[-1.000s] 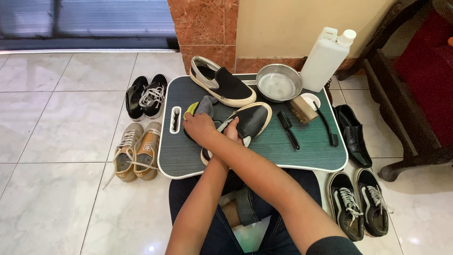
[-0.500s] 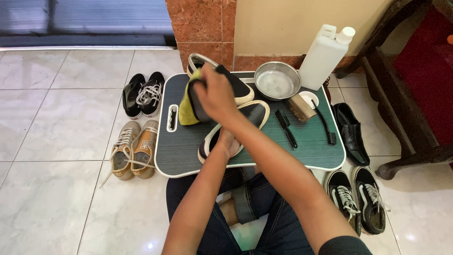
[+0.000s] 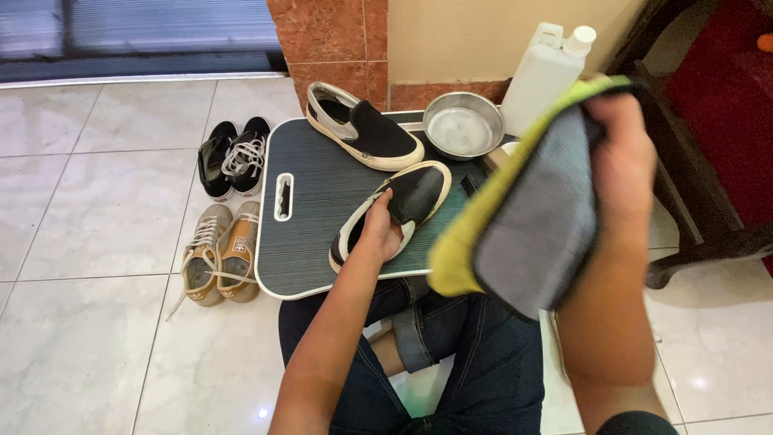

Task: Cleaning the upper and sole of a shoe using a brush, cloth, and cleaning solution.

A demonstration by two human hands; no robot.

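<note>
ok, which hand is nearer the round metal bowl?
Right. The right hand is raised beside the round metal bowl, holding a grey and yellow cloth; the left hand sits lower, on a black slip-on shoe.

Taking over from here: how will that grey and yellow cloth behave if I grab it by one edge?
Probably floppy: the cloth hangs in soft folds from the right hand, which pinches it at the top. Likely light, since that one-handed grip lifts it whole. It may swing and hide things: it already covers part of the board.
</note>
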